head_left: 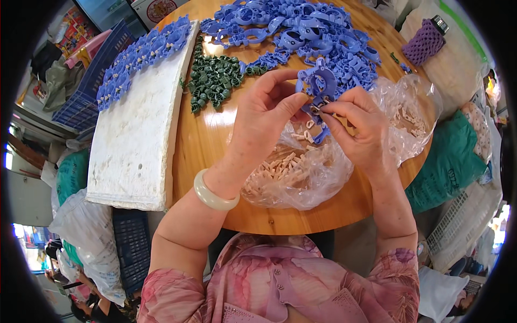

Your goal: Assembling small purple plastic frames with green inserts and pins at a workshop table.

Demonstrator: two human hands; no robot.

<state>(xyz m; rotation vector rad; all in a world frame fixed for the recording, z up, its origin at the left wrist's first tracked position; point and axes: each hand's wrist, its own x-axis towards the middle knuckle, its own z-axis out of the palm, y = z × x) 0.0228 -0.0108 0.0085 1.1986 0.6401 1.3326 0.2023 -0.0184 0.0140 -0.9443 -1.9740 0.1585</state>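
Observation:
Above the table, my left hand (pixel 269 105) pinches a blue plastic part (pixel 322 79) with a ring-shaped opening. From the other side, the closed fingertips of my right hand (pixel 362 126) grip its lower end, where small dark and pale bits show; I cannot make them out. Just below my hands lies a clear plastic bag (pixel 318 188) with small peach-coloured pieces (pixel 283 168) in it. Beyond are a heap of blue plastic parts (pixel 307 32) and a pile of small dark green pieces (pixel 215 81). Blue parts with pale bits (pixel 145 54) line the far end of a white foam board (pixel 134 140).
A second clear bag (pixel 428 102) with peach-coloured pieces sits at the right of the round wooden table (pixel 264 220). Behind it lies a purple net-covered bottle (pixel 425 43). Green sacks (pixel 447 167), white sacks (pixel 89 237) and a blue crate (pixel 91 89) surround the table.

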